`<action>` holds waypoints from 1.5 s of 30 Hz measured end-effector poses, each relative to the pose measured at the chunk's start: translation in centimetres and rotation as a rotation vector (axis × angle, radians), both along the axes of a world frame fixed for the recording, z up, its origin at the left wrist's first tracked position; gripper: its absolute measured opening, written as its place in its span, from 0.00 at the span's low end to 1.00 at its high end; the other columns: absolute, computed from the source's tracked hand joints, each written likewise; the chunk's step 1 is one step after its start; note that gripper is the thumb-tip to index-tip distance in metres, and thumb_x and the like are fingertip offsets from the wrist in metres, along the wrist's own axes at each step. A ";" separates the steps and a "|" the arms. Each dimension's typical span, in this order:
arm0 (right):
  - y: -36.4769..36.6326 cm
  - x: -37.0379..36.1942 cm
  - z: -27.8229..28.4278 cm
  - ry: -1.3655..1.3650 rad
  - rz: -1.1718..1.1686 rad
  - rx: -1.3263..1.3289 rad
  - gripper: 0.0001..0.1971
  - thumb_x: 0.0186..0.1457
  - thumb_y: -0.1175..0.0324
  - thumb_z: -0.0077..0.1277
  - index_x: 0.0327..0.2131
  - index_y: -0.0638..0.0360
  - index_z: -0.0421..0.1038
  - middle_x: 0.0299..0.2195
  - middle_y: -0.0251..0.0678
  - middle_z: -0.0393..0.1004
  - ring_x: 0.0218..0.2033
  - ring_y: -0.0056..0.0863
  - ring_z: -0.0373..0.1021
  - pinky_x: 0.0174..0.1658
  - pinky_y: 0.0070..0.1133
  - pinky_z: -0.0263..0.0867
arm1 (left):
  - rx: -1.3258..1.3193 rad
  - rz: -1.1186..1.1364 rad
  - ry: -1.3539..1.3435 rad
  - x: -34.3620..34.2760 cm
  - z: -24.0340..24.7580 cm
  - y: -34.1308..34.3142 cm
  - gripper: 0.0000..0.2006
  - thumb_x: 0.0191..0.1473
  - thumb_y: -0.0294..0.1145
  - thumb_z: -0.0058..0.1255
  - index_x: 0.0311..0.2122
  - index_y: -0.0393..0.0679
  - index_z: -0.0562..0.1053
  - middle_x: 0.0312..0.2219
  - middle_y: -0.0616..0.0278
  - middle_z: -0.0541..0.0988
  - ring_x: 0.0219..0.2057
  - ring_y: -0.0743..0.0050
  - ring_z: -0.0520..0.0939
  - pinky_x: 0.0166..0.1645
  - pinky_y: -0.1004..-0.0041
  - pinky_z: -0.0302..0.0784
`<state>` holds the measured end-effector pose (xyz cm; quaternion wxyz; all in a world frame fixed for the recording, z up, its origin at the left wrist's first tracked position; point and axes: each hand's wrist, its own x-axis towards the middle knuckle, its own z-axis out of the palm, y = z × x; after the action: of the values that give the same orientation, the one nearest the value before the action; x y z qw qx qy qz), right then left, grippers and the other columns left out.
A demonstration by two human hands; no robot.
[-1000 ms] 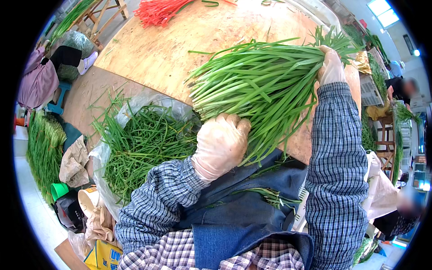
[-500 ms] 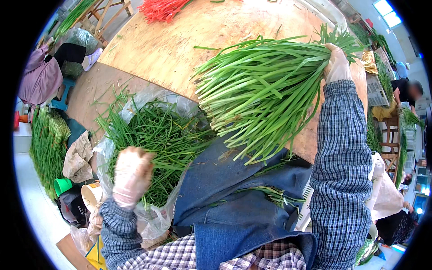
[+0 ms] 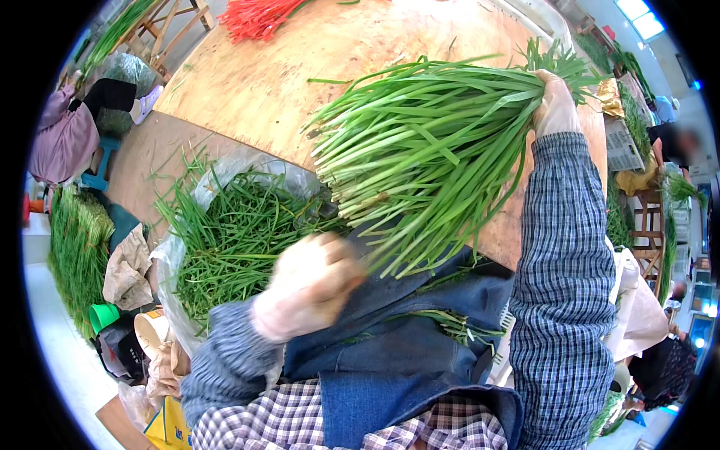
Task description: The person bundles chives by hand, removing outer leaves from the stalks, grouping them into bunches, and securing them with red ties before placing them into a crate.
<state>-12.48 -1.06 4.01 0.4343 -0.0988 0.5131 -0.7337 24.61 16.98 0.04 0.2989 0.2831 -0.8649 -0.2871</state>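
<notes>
A large bunch of garlic chives fans out over the table's near edge, pale stem ends toward the left. My right hand, in a pale thin glove, is closed round its leafy end at the upper right. My left hand, gloved too, is in the air below the stem ends and apart from them. It looks curled, but motion blurs its fingers, and nothing shows in it. Beside it, a clear plastic bag holds a heap of loose green leaves. Loose chive bits lie on the blue apron over my lap.
The wooden table bears red strips at its far side. At left are a seated person, upright chive bundles and a cream bucket. Another person is at far right, near a white crate.
My left hand has moved right, from over the bag of loose leaves to below the stem ends. My right hand keeps its hold on the chives; the whole view has shifted slightly.
</notes>
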 end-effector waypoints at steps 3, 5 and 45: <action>-0.7 0.8 -0.4 0.036 -0.025 -0.002 0.19 0.43 0.84 0.48 0.40 0.73 0.54 0.34 0.50 0.67 0.27 0.40 0.70 0.31 0.36 0.72 | -0.002 0.148 -0.732 7.3 -0.3 1.7 0.06 0.35 0.25 0.51 0.25 0.42 0.73 0.25 0.58 0.72 0.27 0.59 0.72 0.30 0.65 0.65; -0.4 1.2 -0.2 0.039 -0.028 0.002 0.18 0.43 0.84 0.48 0.40 0.73 0.55 0.34 0.51 0.67 0.28 0.40 0.70 0.32 0.36 0.72 | -0.103 0.243 -0.809 7.2 0.7 1.7 0.11 0.34 0.24 0.50 0.29 0.43 0.73 0.27 0.60 0.71 0.29 0.61 0.72 0.32 0.66 0.66; 1.3 0.7 2.5 0.165 0.049 0.061 0.08 0.52 0.73 0.42 0.32 0.70 0.64 0.27 0.43 0.71 0.24 0.35 0.70 0.30 0.30 0.71 | 0.159 0.367 -0.824 15.4 -1.4 2.2 0.10 0.38 0.21 0.51 0.31 0.40 0.73 0.34 0.56 0.74 0.36 0.58 0.74 0.38 0.65 0.71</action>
<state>-11.76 0.24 6.49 0.4112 -0.1580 0.5668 -0.6962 39.97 19.22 -1.32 -0.0469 0.5445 -0.8224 -0.1583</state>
